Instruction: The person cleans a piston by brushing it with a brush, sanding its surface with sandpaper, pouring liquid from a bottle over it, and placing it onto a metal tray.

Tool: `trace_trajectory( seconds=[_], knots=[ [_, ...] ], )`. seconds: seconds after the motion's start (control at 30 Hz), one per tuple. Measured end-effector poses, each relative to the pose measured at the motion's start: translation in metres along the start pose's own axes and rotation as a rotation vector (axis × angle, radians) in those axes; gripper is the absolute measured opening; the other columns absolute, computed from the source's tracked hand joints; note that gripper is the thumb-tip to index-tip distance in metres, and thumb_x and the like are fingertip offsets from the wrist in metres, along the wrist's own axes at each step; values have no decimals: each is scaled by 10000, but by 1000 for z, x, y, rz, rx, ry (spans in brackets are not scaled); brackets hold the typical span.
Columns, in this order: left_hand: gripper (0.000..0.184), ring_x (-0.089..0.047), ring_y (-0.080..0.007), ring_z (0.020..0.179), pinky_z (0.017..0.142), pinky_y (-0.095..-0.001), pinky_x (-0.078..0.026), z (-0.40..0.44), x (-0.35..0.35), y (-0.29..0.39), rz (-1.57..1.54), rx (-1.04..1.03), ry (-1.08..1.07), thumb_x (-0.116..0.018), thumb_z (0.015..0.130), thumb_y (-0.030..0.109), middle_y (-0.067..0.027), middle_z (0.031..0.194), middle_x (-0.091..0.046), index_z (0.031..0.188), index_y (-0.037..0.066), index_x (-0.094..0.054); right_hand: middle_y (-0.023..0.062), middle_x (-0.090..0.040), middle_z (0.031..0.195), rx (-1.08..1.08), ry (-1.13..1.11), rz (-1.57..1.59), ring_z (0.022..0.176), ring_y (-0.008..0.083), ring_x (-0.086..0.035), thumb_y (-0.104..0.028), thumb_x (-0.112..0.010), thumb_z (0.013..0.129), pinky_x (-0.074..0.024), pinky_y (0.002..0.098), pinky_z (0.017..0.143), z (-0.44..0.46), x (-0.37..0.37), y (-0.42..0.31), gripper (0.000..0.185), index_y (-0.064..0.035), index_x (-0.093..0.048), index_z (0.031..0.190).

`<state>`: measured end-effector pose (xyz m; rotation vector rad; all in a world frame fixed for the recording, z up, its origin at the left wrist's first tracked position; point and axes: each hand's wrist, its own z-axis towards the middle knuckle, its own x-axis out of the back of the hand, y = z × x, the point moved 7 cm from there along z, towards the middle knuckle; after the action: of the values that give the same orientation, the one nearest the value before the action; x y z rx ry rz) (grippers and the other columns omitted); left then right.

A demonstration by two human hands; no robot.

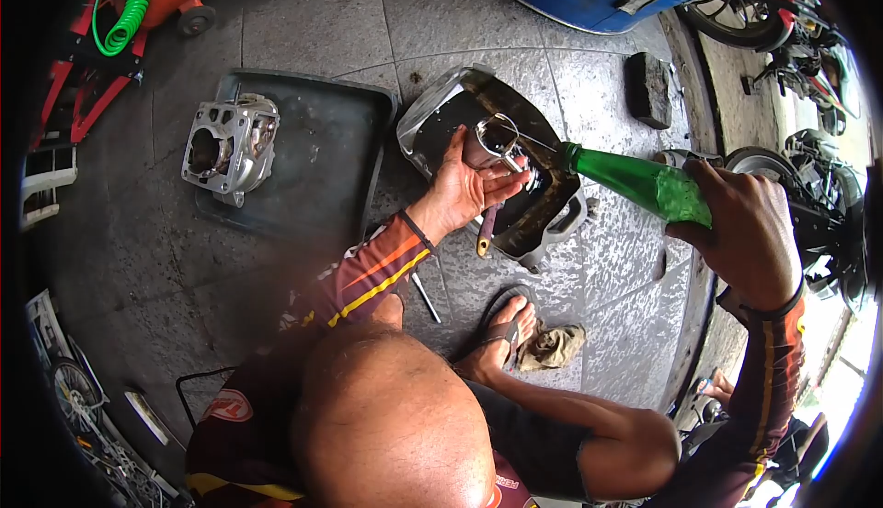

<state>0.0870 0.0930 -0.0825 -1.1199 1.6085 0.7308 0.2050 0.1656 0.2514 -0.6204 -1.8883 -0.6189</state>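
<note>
My left hand (pixel 464 184) has its fingers around a small hollow metal part, which looks like an engine piston (pixel 497 136), over a cut-open container (pixel 432 108). My right hand (pixel 740 223) grips a green glass bottle (pixel 635 182), tilted with its neck toward the piston. A thin stream runs from the bottle's mouth to the piston. Inside the container is dark, dirty residue. A tool handle with a yellowish end (pixel 484 243) leans over the container's near edge; its other end is hidden.
A metal engine cylinder (pixel 230 145) sits on the left side of a dark tray (pixel 317 205). Near my foot lie a crumpled rag (pixel 552 346) and a slim metal tool (pixel 426 296). A dark block (pixel 649 91) stands at right; motorcycles (pixel 782 163) line the far right.
</note>
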Motion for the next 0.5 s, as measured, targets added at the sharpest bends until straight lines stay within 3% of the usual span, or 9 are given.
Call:
trace_trajectory(
  seconds=[0.23,0.3,0.33,0.4,0.5],
  knots=[
    [804,-674,-382,1060,897,-454,-588,-2,-8,0,55,14,20,-503,910,687,-249,1234,-636,1302,-12,-563,156,-683,836,30,-7,9,776,391,-664,-216,-830,702,-498,469,666,2,6,-7,415,-44,-613,1010],
    [752,-712,-318,912,718,-379,-602,-3,-11,0,51,26,37,-498,911,680,-201,1107,-694,1240,13,-611,156,-683,835,36,-13,15,775,389,-665,-217,-831,703,-499,467,665,3,9,-10,415,-45,-613,1011],
    [752,-712,-318,912,718,-379,-602,-2,-9,1,51,27,37,-498,911,680,-201,1107,-694,1240,13,-611,156,-683,834,40,-18,22,774,387,-666,-218,-831,705,-500,464,664,3,9,-11,414,-45,-613,1011],
    [712,-700,-254,765,541,-300,-511,-1,-16,-1,-35,106,-94,-495,910,677,-150,993,-719,1169,31,-647,155,-682,834,43,-16,26,771,384,-667,-222,-832,707,-500,465,662,2,8,-13,415,-45,-612,1012],
    [684,-676,-222,683,468,-262,-420,-4,-18,0,29,65,-14,-506,907,673,-115,914,-727,1128,46,-663,154,-681,838,45,-29,28,764,380,-667,-230,-834,711,-500,466,658,2,6,-15,420,-44,-613,1015]
  ],
)
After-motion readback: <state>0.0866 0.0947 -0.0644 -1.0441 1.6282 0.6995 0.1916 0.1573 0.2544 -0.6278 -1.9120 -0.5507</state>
